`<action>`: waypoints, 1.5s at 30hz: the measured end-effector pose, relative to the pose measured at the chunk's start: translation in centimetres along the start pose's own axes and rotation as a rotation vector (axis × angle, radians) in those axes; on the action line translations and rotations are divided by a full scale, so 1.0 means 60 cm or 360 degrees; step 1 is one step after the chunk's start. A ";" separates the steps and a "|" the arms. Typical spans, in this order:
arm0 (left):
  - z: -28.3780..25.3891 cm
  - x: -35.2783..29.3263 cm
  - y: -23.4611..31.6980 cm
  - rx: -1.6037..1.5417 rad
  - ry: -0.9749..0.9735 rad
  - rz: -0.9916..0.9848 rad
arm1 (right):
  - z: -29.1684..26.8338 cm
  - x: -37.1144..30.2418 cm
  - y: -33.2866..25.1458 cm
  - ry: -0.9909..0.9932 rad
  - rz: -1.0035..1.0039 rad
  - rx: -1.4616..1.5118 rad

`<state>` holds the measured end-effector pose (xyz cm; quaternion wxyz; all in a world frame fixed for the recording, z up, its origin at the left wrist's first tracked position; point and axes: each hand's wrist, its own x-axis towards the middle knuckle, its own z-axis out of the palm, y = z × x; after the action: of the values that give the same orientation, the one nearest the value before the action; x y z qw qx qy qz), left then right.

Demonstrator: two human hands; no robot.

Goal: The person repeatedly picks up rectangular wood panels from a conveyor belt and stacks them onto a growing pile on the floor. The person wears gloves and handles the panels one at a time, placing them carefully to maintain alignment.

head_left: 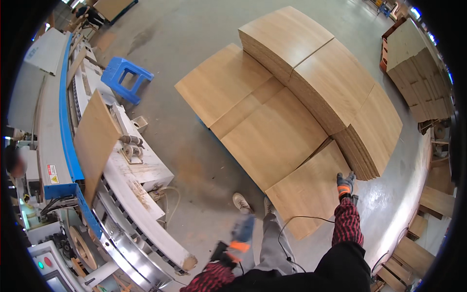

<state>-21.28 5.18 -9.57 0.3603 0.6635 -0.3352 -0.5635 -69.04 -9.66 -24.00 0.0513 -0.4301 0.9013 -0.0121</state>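
Note:
My right hand (346, 185), in a grey and orange work glove, grips the right edge of a wood-grain panel (311, 187). This panel lies askew, its near corner reaching past the stack toward my legs, with a dark gap along its far edge. Beyond it are more flat panels (275, 129) in low piles, with a taller stack of panels (335, 78) behind them. My left hand (242, 236), gloved in blue-grey and orange, hangs low over my feet, apart from the panels. It is smeared by motion, so its fingers cannot be made out.
On my left runs a long machine (63, 121) with a blue edge and a panel (95, 141) lying on it. A blue plastic stool (124, 78) stands beside it. More stacked boards (418, 73) stand far right. A dark cable (301, 217) crosses near my legs.

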 end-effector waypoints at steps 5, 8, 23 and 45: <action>0.209 0.016 -0.164 0.0165 -0.0104 -0.0710 | -0.005 0.059 0.000 -0.0220 -0.0057 -0.0035; 0.266 0.039 -0.243 -0.0040 -0.0176 -0.0801 | -0.018 0.031 -0.009 -0.0289 -0.0043 -0.0112; -0.003 -0.140 0.055 -0.0288 0.1164 -0.0573 | -0.046 -0.202 -0.123 -0.1286 -0.0339 0.1040; -0.352 -0.269 0.118 0.1944 0.1598 0.0072 | -0.301 -0.663 -0.790 -0.1824 -0.1256 0.1526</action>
<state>-2.91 17.36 6.91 0.0518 0.9118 -0.3961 0.0947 -9.39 -9.03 0.38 0.6694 -0.5847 0.4170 -0.1902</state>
